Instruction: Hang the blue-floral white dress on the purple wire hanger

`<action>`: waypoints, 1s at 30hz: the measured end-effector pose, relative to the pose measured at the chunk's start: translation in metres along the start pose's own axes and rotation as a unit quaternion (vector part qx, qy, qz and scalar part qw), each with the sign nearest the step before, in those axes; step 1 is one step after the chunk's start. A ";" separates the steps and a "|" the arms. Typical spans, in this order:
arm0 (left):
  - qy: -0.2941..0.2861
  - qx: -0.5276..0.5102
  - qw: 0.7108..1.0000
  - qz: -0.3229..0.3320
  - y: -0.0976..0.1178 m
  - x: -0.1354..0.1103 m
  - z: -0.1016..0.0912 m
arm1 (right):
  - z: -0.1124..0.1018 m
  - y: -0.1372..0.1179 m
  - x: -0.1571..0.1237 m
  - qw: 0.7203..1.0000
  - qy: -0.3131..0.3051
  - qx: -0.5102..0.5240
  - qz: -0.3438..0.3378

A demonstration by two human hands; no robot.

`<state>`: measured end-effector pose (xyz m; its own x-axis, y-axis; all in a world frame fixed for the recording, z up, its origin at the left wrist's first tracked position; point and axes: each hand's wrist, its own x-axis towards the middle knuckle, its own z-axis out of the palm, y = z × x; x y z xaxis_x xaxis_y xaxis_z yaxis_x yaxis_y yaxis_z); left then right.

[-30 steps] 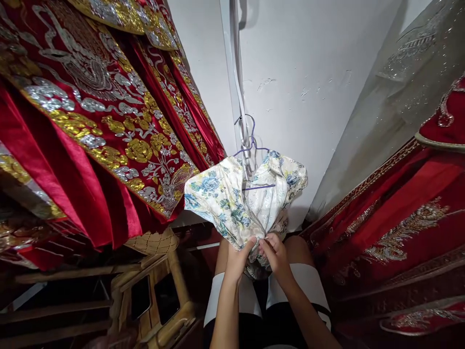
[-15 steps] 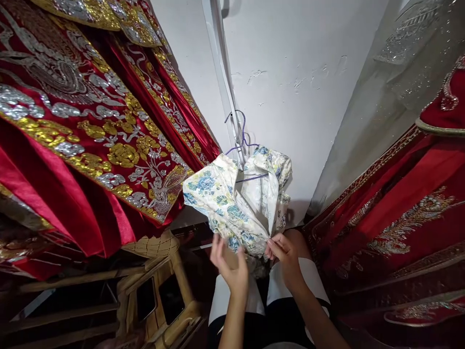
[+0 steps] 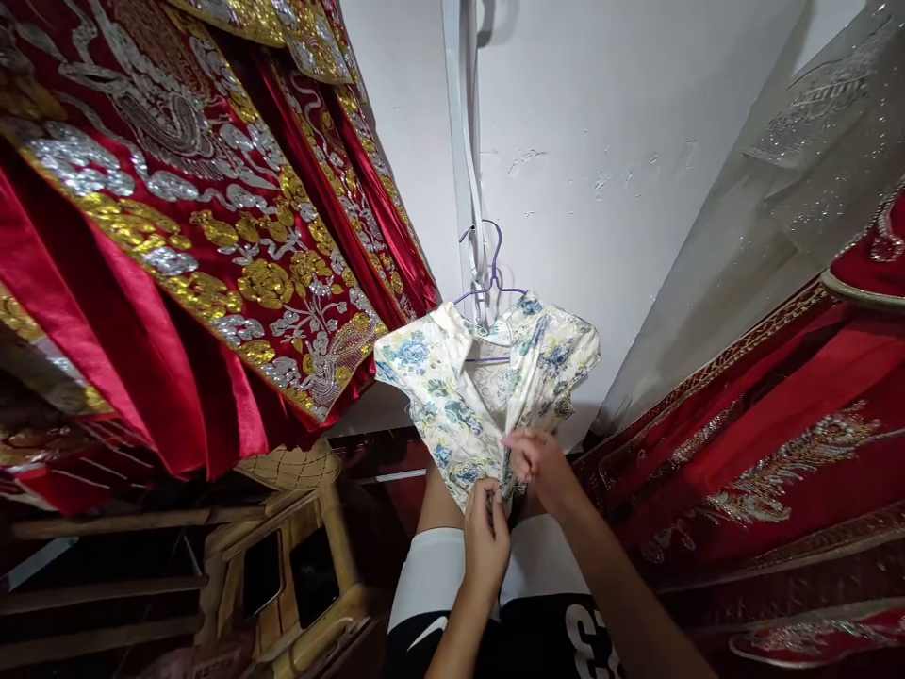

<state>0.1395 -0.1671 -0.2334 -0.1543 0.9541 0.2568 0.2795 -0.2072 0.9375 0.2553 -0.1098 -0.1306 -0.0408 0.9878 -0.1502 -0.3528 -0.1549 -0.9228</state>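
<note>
Seemingly left hand (image 3: 486,539) and right hand (image 3: 535,462) pinch one floral garment (image 3: 452,401).

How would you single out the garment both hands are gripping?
Find the white wall at the back. Against it a purple wire hanger carries a cream floral blouse, its lower front pinched by the left hand and right hand. It is the only pale, blue-flowered piece; its neighbours are red robes with gold and silver embroidery.
</note>
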 end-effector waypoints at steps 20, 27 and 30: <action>0.033 -0.029 0.969 0.241 0.114 0.127 -0.049 | 0.044 -0.115 0.043 0.974 -0.052 0.036 -0.217; 0.027 0.079 0.918 0.388 0.182 0.176 -0.047 | 0.047 -0.124 0.044 0.968 -0.068 -0.011 -0.239; 0.110 0.057 0.920 0.371 0.182 0.164 -0.049 | 0.047 -0.095 0.045 0.973 -0.047 -0.037 -0.222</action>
<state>0.1185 -0.0588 -0.0091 -0.0656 0.4903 0.8691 0.4814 -0.7473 0.4580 0.2435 -0.0501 -0.0330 0.0143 0.9541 0.2990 -0.2871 0.2904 -0.9128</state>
